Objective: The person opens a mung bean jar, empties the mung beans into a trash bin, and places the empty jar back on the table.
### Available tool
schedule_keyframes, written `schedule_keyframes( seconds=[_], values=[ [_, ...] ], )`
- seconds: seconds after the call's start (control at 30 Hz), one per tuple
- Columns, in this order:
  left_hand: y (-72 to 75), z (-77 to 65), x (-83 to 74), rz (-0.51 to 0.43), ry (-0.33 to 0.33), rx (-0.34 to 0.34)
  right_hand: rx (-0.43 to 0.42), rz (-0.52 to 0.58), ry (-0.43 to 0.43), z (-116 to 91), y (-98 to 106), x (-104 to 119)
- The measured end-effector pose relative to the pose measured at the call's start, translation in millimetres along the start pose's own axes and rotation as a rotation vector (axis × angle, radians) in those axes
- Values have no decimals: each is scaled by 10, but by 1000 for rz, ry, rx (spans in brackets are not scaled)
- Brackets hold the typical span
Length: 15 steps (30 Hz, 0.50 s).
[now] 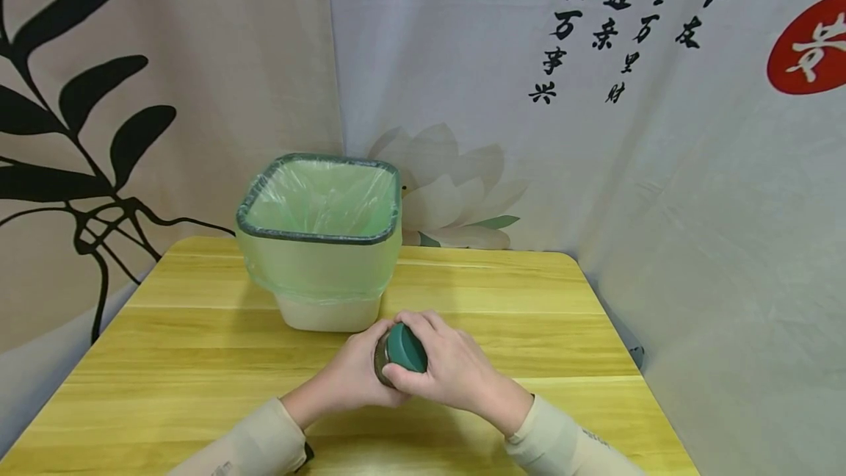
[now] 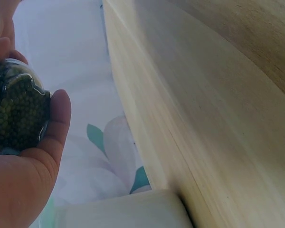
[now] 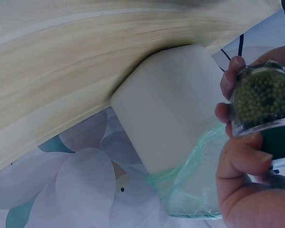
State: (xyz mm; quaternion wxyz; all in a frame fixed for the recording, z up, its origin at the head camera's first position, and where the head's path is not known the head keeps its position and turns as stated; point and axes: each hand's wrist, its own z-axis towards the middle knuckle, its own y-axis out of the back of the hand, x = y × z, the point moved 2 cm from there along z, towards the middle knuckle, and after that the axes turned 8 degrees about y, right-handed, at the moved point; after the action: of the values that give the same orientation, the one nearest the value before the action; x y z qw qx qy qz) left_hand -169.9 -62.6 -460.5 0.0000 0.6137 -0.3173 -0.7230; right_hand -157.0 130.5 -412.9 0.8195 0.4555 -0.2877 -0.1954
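At the near edge, two pale sleeves [image 1: 562, 435] reached in from left and right over the wood-grained desk [image 1: 529, 329]. Ahead of their cuffs, the person's hands met a little to the near side of the desk's middle, around a clear jar [image 1: 381, 360]. The left hand [image 1: 344, 374] held the jar's body, its fingers curled about the side. The right hand [image 1: 456, 372] gripped the dark green lid [image 1: 407, 348], fingers over the far side and thumb against the near side. The jar was tilted over, its lid toward the right, and the right wrist view showed small round green beans [image 3: 263, 95] through its wall.

Beyond the hands, just to their far left, a white bin [image 1: 330, 316] stood upright on the desk. A thin green liner [image 1: 324, 267] lined it and hung down over its outside, leaving the lower part bare, and a dark band [image 1: 317, 236] ran around the rim.

Farthest off hung a pale cloth [image 1: 429, 42], printed with a lotus behind the bin's right side, black characters above, a red oval at far right and dark leaves at left.
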Motion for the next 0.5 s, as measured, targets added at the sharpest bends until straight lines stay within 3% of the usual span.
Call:
schedule_keyframes(
  seconds=[0.3,0.5],
  values=[
    [5,-2,-5,-70,-1,71,-2,-51,103,8,16,-9],
    [2,-1,11,-103,15,110,3,-66,125,8,4,-24]
  ],
)
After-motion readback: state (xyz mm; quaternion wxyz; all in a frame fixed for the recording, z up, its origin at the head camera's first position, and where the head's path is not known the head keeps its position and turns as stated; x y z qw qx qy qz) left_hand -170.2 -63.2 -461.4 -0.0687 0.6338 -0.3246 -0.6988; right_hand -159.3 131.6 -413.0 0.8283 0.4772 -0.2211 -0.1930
